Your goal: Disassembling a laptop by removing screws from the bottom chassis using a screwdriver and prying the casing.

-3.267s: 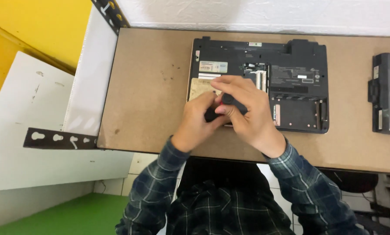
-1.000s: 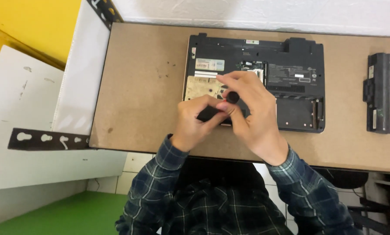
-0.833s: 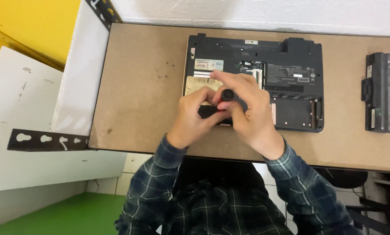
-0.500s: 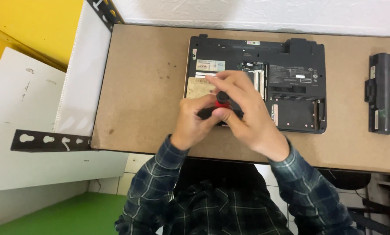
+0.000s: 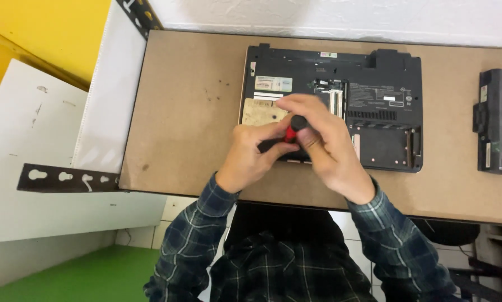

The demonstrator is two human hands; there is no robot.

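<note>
1. Black laptop (image 5: 374, 84), flipped underside up, lies at upper centre of frame on the brown fibreboard table (image 5: 189, 112).
2. Left hand (image 5: 251, 156), fingers curled together, clamps the lower shaft of a red-and-black screwdriver (image 5: 291, 132).
3. Right hand (image 5: 324, 140) is closed over the screwdriver's black top, at frame centre over the laptop's lower left part.
4. Black rectangular battery pack (image 5: 494, 128) lies well apart, at the right edge.

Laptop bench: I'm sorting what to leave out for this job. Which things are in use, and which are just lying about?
In use: laptop, turned underside up; red-and-black screwdriver; left hand and right hand, both on the screwdriver.

Lying about: battery, apart at the right; slotted bracket; white boards.
</note>
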